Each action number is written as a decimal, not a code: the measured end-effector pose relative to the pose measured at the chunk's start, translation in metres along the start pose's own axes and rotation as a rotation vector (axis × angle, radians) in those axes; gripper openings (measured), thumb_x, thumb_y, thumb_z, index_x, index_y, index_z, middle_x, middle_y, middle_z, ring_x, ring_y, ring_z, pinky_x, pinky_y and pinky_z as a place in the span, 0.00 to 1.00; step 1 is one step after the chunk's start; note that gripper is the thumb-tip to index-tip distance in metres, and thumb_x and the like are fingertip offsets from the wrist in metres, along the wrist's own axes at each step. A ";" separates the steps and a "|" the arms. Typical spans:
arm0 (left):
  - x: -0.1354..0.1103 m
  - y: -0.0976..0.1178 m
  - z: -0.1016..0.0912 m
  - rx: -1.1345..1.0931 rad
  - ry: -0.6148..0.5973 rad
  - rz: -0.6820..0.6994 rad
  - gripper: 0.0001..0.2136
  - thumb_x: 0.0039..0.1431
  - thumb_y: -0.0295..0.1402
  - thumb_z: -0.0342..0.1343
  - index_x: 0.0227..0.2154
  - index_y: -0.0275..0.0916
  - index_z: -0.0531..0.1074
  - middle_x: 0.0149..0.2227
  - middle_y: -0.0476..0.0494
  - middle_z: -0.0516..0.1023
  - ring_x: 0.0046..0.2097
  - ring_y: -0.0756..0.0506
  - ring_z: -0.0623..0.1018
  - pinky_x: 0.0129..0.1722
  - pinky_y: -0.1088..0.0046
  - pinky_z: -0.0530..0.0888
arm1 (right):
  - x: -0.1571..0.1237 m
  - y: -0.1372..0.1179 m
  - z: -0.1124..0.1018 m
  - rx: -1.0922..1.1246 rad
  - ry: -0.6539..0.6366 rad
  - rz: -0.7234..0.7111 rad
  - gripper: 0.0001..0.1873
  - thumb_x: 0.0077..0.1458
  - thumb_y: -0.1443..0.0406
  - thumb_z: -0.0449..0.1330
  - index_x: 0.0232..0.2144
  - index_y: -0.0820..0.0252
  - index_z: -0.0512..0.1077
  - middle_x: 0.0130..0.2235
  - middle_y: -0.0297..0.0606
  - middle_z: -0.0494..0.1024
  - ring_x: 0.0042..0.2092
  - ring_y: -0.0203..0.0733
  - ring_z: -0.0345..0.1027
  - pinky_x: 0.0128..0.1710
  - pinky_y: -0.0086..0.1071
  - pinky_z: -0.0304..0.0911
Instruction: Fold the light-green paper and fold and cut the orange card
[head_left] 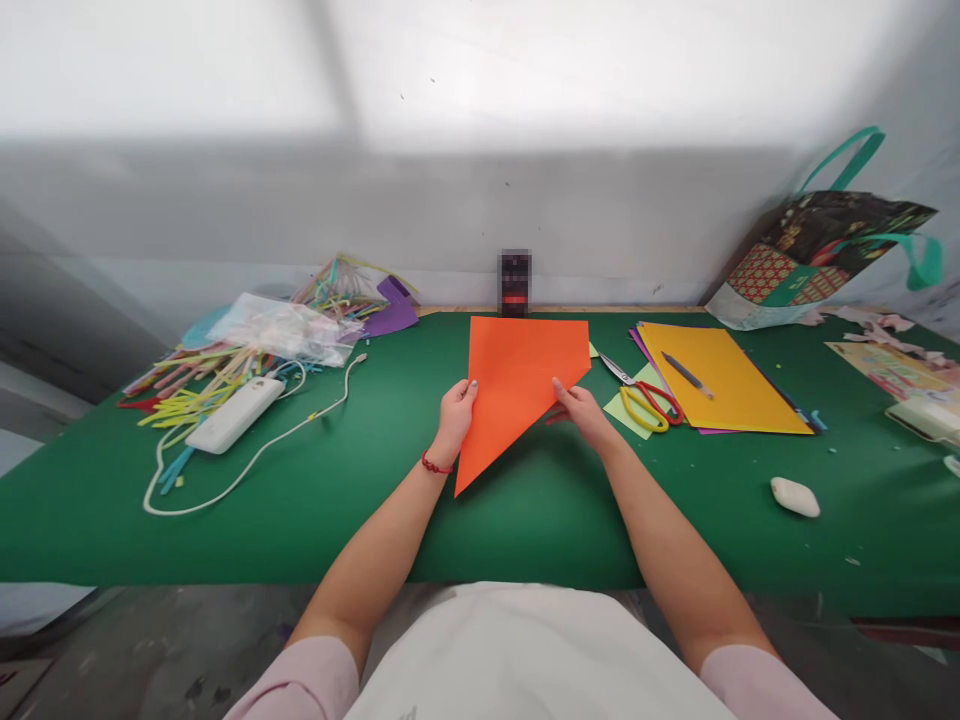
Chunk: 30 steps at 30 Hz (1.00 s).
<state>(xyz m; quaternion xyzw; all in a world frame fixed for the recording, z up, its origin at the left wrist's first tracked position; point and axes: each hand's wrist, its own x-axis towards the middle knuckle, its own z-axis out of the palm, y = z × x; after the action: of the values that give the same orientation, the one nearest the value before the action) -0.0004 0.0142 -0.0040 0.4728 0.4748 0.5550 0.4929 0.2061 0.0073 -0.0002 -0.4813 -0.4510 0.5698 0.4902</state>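
An orange sheet of paper (514, 385), folded into a long triangle, lies over the green table (375, 440) with its point toward me. My left hand (455, 412) pinches its left edge, thumb on top; a red bracelet sits on that wrist. My right hand (581, 408) grips the right slanted edge with fingers closed on the paper.
Scissors (645, 398) with yellow and red handles lie right of the paper on a pale green scrap. A yellow sheet stack (724, 385) carries a pencil (686, 375). A white eraser (795, 496) lies at right, a patterned bag (817, 255) behind. Straws (195, 390), a white charger (235, 413) and cable at left.
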 end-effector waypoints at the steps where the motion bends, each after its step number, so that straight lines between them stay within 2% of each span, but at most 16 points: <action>1: 0.000 0.000 0.000 -0.005 -0.026 -0.016 0.16 0.54 0.42 0.55 0.19 0.39 0.59 0.22 0.52 0.60 0.23 0.52 0.60 0.24 0.76 0.60 | 0.001 -0.002 -0.005 0.008 0.037 -0.009 0.20 0.47 0.48 0.62 0.26 0.60 0.73 0.31 0.42 0.80 0.30 0.45 0.75 0.24 0.33 0.73; 3: -0.001 -0.001 -0.001 -0.009 -0.064 -0.040 0.16 0.53 0.43 0.55 0.20 0.39 0.61 0.23 0.51 0.62 0.24 0.52 0.62 0.24 0.75 0.61 | 0.004 -0.005 -0.017 0.012 0.067 -0.016 0.22 0.47 0.46 0.61 0.26 0.60 0.73 0.31 0.42 0.80 0.32 0.47 0.75 0.26 0.35 0.73; 8: -0.001 -0.003 -0.001 -0.005 -0.094 -0.057 0.16 0.53 0.45 0.56 0.20 0.38 0.62 0.23 0.51 0.64 0.24 0.52 0.63 0.24 0.76 0.62 | 0.006 -0.007 -0.035 -0.014 0.024 -0.032 0.27 0.46 0.41 0.57 0.27 0.59 0.74 0.30 0.46 0.80 0.34 0.50 0.75 0.31 0.40 0.73; 14: 0.001 -0.008 -0.002 -0.015 -0.106 -0.023 0.15 0.53 0.46 0.56 0.23 0.38 0.66 0.23 0.49 0.67 0.25 0.50 0.67 0.24 0.75 0.65 | 0.005 -0.005 -0.034 -0.051 0.071 -0.050 0.29 0.44 0.39 0.56 0.26 0.59 0.73 0.27 0.47 0.79 0.34 0.53 0.75 0.33 0.43 0.72; 21: 0.003 -0.012 -0.002 -0.023 -0.105 -0.018 0.14 0.54 0.44 0.56 0.24 0.38 0.67 0.24 0.48 0.68 0.25 0.49 0.69 0.25 0.74 0.65 | 0.006 -0.006 -0.034 -0.051 0.165 -0.048 0.30 0.38 0.38 0.59 0.24 0.58 0.72 0.25 0.45 0.79 0.33 0.55 0.75 0.32 0.46 0.71; 30: 0.003 -0.010 -0.003 0.005 -0.090 0.005 0.16 0.53 0.45 0.56 0.21 0.38 0.64 0.22 0.50 0.66 0.24 0.51 0.66 0.23 0.75 0.63 | 0.006 -0.007 -0.035 -0.058 0.163 -0.071 0.31 0.42 0.36 0.53 0.23 0.57 0.69 0.20 0.44 0.76 0.33 0.55 0.76 0.30 0.43 0.71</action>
<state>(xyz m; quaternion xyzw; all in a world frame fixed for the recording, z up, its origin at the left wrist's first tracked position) -0.0029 0.0177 -0.0140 0.4999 0.4523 0.5331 0.5112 0.2411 0.0151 0.0012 -0.5237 -0.4425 0.4978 0.5311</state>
